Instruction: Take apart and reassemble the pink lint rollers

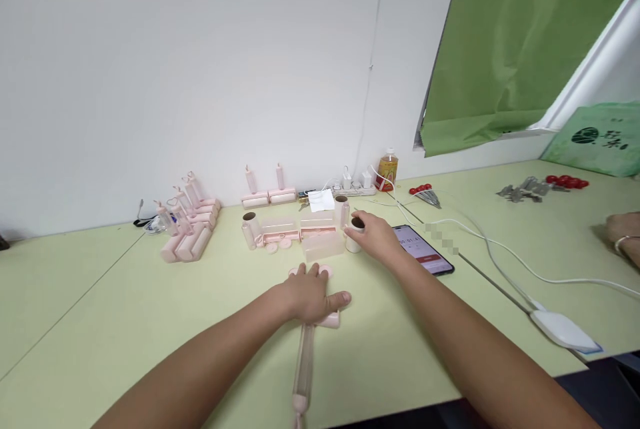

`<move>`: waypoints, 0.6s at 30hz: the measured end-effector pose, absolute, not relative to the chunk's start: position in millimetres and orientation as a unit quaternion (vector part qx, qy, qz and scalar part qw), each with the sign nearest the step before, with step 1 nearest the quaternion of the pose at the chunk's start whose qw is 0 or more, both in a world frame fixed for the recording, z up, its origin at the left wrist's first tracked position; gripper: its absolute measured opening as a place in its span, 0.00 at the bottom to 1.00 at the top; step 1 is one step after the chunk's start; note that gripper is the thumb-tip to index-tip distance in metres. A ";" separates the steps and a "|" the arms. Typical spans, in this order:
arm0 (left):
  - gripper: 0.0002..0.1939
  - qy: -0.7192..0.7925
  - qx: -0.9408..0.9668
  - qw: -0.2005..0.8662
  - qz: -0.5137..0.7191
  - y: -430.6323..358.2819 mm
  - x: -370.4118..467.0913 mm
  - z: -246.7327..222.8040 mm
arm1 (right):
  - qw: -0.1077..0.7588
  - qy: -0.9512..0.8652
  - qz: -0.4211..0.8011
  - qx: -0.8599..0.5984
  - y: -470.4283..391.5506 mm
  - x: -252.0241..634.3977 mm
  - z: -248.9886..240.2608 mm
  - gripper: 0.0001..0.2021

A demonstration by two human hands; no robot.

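My right hand (pixel 376 237) has its thumb and fingers closed round an upright white lint roller refill (pixel 353 244) with a brown cardboard core. My left hand (pixel 313 295) lies palm down with spread fingers over pale pink plastic parts, mostly hidden beneath it. A pink piece (pixel 330 320) shows under its palm, and a round pink cap (pixel 325 271) by its fingertips. From under the wrist a clear handle (pixel 303 365) with a pink end runs toward the table's front edge. Beyond my hands stand another refill roll (pixel 341 210), a translucent cover (pixel 323 247) and open pink cases (pixel 281 235).
Assembled pink lint rollers (pixel 187 239) stand in a row at the left, others (pixel 267 197) by the wall. A phone (pixel 425 252), a white cable (pixel 493 242), a power strip (pixel 357 190) and a bottle (pixel 387 170) are right of centre. Another person's arm (pixel 625 232) shows far right.
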State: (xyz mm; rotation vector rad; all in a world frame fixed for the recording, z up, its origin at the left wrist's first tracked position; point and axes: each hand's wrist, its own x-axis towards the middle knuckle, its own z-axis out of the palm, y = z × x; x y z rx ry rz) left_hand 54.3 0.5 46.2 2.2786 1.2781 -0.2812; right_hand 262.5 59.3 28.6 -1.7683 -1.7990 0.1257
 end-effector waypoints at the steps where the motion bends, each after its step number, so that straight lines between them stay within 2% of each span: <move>1: 0.49 0.472 0.838 0.255 -0.102 0.2 56.8 45.4 | 0.299 -0.681 0.047 -0.667 59.4 262.0 28.6 0.16; 5: 0.46 0.468 0.842 0.253 -0.090 -1.3 65.4 44.0 | 0.304 -0.687 0.046 -0.658 61.4 260.8 26.2 0.18; 12: 0.32 0.443 0.865 0.232 -0.025 0.7 72.0 45.0 | 0.312 -0.694 0.049 -0.647 65.6 262.5 19.1 0.22; 14: 0.25 0.443 0.875 0.194 0.010 0.8 63.7 48.9 | 0.330 -0.676 0.037 -0.657 64.7 262.5 20.5 0.23; 18: 0.20 0.436 0.885 0.154 0.054 -6.6 35.2 57.2 | 0.409 -0.643 -0.008 -0.648 60.4 259.7 26.0 0.21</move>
